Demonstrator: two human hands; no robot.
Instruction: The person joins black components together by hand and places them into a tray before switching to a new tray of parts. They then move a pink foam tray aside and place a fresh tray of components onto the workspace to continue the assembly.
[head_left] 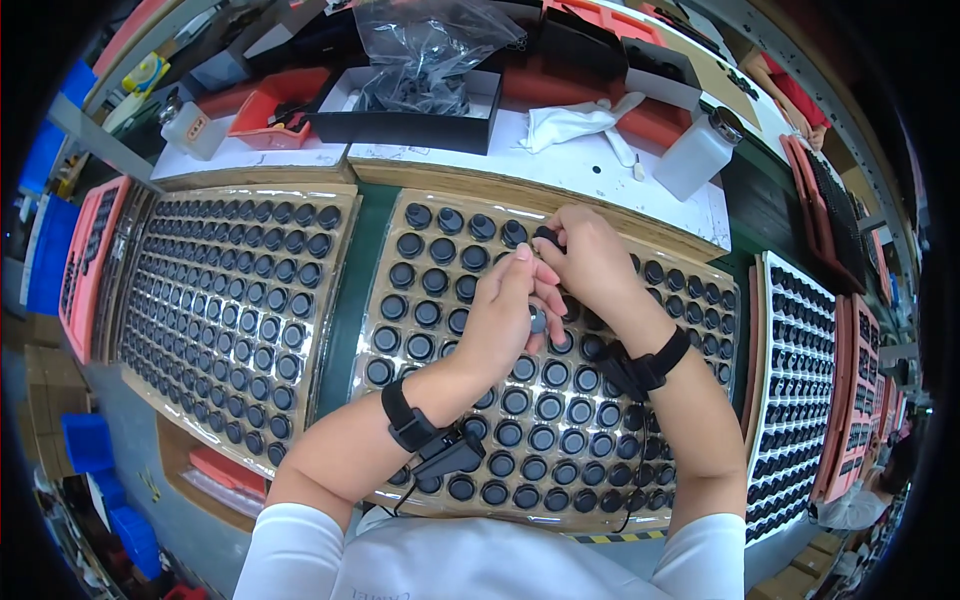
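A clear-lined tray (pixel 400 205) in front of me holds rows of round black cap-like parts (pixel 515 402). My left hand (pixel 505 315) is over the middle of it, fingers curled, with a dark round part with a greyish face (pixel 537 320) held in them. Thumb and forefinger of that hand come together close to the other hand. At the tray's far rows my right hand (pixel 595 262) is closed in a pinch on a small black cap (pixel 546 235), partly hidden by the fingers. Both wrists wear black straps with small devices.
Another filled tray (pixel 235 310) lies to the left, and a white tray of black parts (pixel 795 400) to the right. Along the back shelf stand a red bin (pixel 280 110), a black box with a plastic bag (pixel 400 130), a white glove (pixel 570 122) and a bottle (pixel 700 155).
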